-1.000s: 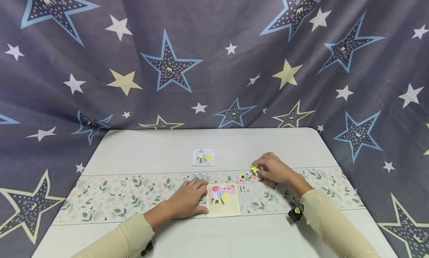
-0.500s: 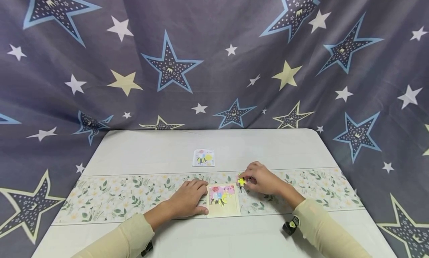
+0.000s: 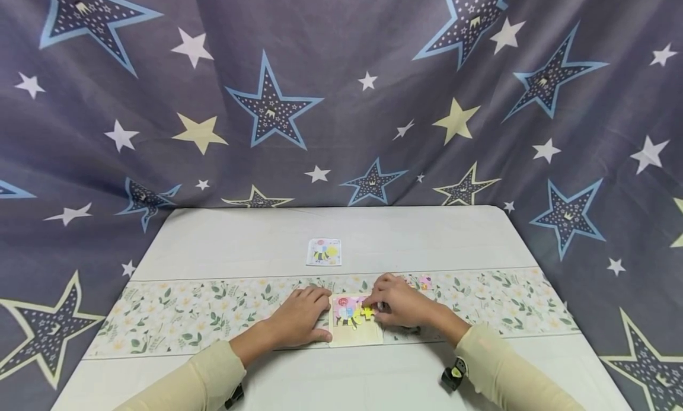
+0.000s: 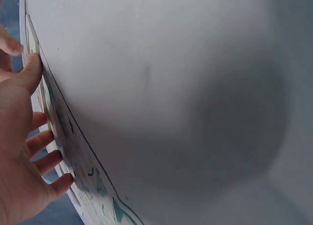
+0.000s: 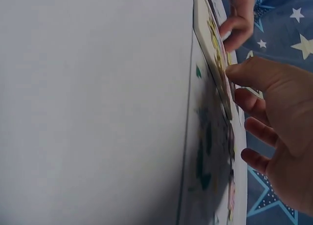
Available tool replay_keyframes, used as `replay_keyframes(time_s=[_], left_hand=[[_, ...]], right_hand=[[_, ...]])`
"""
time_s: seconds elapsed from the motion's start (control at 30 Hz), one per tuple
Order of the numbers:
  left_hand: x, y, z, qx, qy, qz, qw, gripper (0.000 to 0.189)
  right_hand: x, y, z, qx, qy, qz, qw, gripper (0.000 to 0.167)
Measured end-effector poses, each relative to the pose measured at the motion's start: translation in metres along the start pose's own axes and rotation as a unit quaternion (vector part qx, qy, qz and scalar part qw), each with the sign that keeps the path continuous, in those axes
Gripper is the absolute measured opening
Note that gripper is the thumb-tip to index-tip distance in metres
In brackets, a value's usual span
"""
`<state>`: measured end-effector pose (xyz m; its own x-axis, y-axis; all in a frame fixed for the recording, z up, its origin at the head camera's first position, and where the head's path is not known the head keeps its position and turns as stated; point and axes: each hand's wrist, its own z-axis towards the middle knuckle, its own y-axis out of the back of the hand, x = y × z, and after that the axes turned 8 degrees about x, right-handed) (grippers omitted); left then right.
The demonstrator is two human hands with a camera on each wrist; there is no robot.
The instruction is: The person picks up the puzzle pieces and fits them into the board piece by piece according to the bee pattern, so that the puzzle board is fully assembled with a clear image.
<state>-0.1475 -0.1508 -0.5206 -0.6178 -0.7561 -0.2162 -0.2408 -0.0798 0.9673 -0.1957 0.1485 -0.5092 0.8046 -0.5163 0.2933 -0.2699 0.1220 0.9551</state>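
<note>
Yellow puzzle piece [image 3: 367,312], clear from head only

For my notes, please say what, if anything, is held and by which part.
The right hand pinches a yellow puzzle piece, apparently by its far and right edges; the left hand touches the board.

No words, labels, brands or numbers can be read, neither on the puzzle board [image 3: 356,338] on the desk [image 3: 229,239] nor on the small picture card [image 3: 324,252] beyond it.
</note>
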Motion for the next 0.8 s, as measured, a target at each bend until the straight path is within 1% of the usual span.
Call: replay_keyframes(time_s=[0.2,0.47,0.6,0.8], left_hand=[[-0.0010,0.0014,-0.0002,0.001,0.001,0.000,1.0000,0.056],[-0.0023,0.0044,-0.0009,0.004,0.003,-0.005,1.0000,0.057],[-0.0017,0.0036,-0.0005,0.003,0.002,-0.003,1.0000,0.057],[-0.0016,0.0038,-0.0003,0.004,0.003,-0.005,1.0000,0.057]], right_hand=[[0.0069,-0.0012,0.0027,0.000,0.017,-0.009,0.9998,0.024],[0.0097,-0.0013,0.0040,0.035,-0.012,-0.001,0.9993,0.025],[0.0103,-0.0007,0.0042,0.044,-0.018,0.000,0.9989,0.025],[0.0109,0.0007,0.0055,0.051,-0.020,-0.013,0.9984,0.025]])
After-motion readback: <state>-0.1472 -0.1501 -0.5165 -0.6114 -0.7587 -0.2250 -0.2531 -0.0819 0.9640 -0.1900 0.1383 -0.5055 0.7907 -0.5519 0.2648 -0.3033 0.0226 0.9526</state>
